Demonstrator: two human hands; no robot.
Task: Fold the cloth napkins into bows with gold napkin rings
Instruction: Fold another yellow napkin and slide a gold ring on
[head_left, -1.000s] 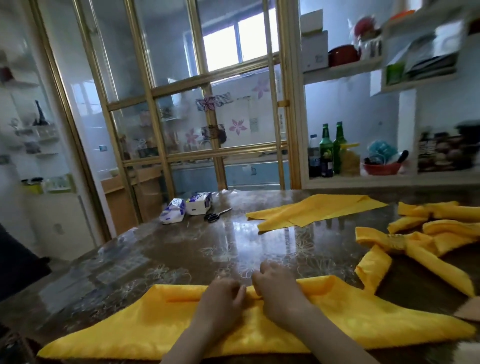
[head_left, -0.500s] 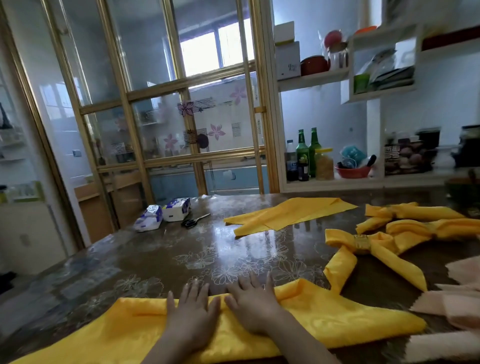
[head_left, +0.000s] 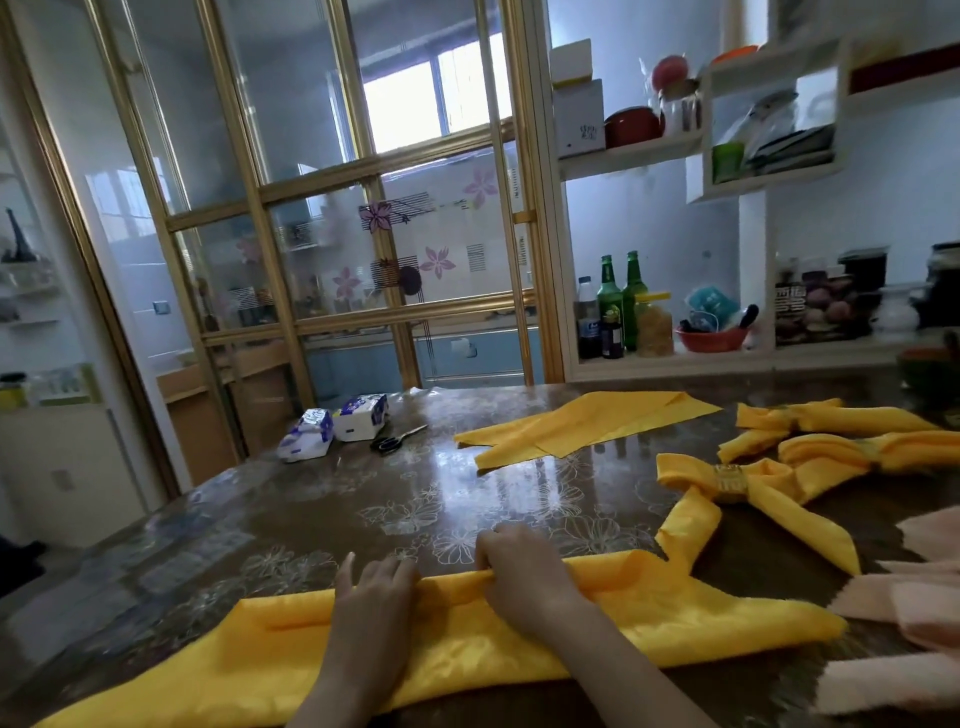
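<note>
A long yellow cloth napkin (head_left: 675, 618) lies folded into a wide band along the table's near edge. My left hand (head_left: 376, 587) rests on its far folded edge, fingers curled over the cloth. My right hand (head_left: 524, 571) grips that same edge just to the right, fingers tucked under the fold. A finished yellow bow (head_left: 769, 499) with a gold napkin ring (head_left: 730, 482) lies at the right. Two more ringed bows (head_left: 852, 421) sit behind it. A flat yellow napkin (head_left: 587, 423) lies at the table's far middle.
Two tissue packs (head_left: 332, 426) and black scissors (head_left: 395, 440) sit at the far left of the dark glossy table (head_left: 363, 499). Pink napkins (head_left: 914, 613) lie at the right edge. Behind the table stand a gold-framed glass partition and shelves holding green bottles (head_left: 621, 304).
Both hands went from lying flat on the napkin to curling over its far edge, the right hand gripping the fold. The view swung right and down.
</note>
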